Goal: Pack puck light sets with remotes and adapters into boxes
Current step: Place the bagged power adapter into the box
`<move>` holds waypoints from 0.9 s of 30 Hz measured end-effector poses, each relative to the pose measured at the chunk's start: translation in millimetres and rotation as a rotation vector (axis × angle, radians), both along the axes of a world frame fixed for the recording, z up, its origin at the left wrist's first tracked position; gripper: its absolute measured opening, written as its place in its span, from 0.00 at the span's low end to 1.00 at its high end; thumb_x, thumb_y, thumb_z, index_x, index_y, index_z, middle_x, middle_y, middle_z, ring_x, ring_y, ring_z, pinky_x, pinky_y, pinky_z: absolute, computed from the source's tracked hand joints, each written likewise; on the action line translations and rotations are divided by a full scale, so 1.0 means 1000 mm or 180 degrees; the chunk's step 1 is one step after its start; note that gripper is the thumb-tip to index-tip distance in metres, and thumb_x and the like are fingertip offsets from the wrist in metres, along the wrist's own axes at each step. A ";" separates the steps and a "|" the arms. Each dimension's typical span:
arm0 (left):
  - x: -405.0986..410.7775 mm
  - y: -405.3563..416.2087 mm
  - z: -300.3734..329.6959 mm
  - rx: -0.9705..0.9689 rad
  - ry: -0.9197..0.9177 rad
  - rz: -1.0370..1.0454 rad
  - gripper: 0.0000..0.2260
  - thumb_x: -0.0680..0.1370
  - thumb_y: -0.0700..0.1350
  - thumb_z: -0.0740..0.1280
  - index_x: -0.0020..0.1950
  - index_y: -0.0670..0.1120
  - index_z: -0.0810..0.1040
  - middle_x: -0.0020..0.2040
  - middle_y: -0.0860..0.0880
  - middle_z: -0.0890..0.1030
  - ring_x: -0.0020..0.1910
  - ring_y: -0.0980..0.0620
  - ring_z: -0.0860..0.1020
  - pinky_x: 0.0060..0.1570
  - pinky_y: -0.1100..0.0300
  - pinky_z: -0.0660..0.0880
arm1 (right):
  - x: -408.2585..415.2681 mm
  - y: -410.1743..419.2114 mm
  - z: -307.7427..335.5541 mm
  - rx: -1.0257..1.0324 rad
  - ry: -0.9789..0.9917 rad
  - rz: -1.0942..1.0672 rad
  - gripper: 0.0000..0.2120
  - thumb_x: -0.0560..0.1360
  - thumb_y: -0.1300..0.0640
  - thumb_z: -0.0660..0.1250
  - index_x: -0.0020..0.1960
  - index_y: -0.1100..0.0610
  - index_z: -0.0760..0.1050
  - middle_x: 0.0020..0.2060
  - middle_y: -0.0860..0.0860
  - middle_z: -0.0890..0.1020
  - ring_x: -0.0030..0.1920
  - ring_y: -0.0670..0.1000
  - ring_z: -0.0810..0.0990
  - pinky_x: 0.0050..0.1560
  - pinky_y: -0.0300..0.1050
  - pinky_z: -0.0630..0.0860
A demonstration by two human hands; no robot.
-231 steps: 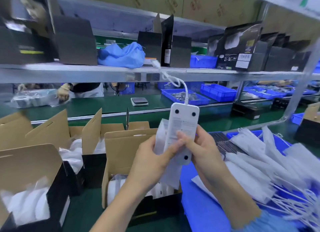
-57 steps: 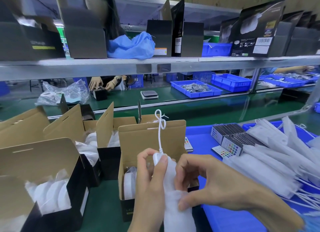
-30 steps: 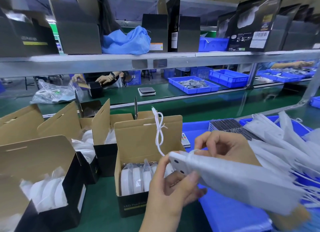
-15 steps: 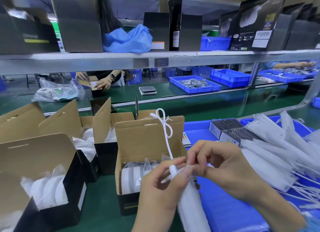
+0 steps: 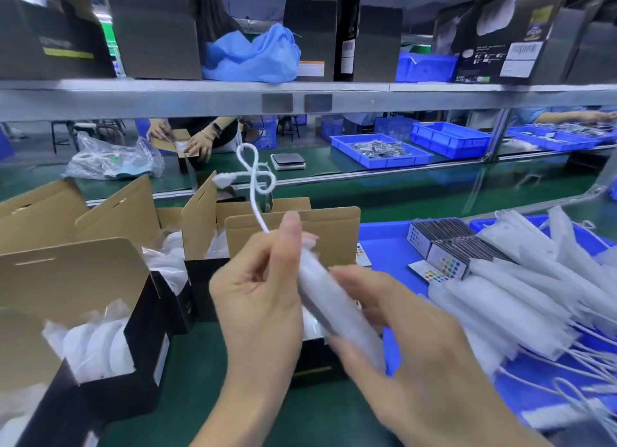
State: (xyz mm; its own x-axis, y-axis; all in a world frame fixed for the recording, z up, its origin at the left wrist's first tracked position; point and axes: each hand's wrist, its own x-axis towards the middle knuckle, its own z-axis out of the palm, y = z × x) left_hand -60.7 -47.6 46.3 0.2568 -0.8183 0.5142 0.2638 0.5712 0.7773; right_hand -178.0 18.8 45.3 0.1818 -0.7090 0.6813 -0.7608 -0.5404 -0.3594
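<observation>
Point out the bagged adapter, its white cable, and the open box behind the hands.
bagged adapter (image 5: 329, 299): head view, middle of the white sleeve between the hands.
white cable (image 5: 255, 176): head view, crossing of the tied loop.
open box (image 5: 334, 236): head view, raised brown flap.

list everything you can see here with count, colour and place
white sleeved adapter with looped cord: one, white, held centre
open kraft-lined black boxes: several, brown and black, left to centre
white sleeved adapters pile: many, white, right blue tray
colour-button remotes stack: many, dark, right tray
blue cloth: one, upper shelf
black retail cartons: several, upper shelf
left hand: grips adapter
right hand: fingers blurred against sleeve
</observation>
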 end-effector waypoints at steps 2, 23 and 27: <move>0.005 -0.008 0.006 -0.0204 -0.0238 -0.0093 0.11 0.75 0.56 0.71 0.40 0.51 0.87 0.42 0.49 0.86 0.42 0.54 0.83 0.43 0.65 0.75 | -0.015 -0.016 0.011 -0.0030 -0.0050 0.0034 0.23 0.70 0.66 0.70 0.63 0.54 0.75 0.53 0.43 0.82 0.48 0.38 0.78 0.50 0.28 0.71; 0.032 -0.025 -0.059 0.0064 -0.0644 0.1016 0.39 0.80 0.29 0.58 0.75 0.69 0.52 0.74 0.54 0.61 0.67 0.55 0.75 0.54 0.62 0.80 | -0.050 -0.089 -0.011 0.1972 0.2176 0.0384 0.19 0.79 0.57 0.61 0.69 0.45 0.72 0.57 0.49 0.74 0.54 0.50 0.70 0.57 0.47 0.72; 0.022 -0.028 -0.069 -0.0450 -0.2243 0.0635 0.36 0.78 0.38 0.56 0.80 0.65 0.48 0.75 0.71 0.59 0.67 0.66 0.72 0.63 0.71 0.70 | -0.047 -0.082 -0.015 0.1825 0.2557 0.0344 0.21 0.78 0.61 0.58 0.68 0.47 0.71 0.54 0.52 0.68 0.52 0.52 0.66 0.54 0.48 0.69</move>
State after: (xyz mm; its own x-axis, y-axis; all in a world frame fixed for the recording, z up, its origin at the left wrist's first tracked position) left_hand -38.3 -76.0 -22.9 -0.0360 -0.7044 0.7089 -0.3892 0.6632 0.6393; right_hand -224.6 -62.9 30.5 0.5222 -0.8453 -0.1134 -0.8499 -0.5268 0.0126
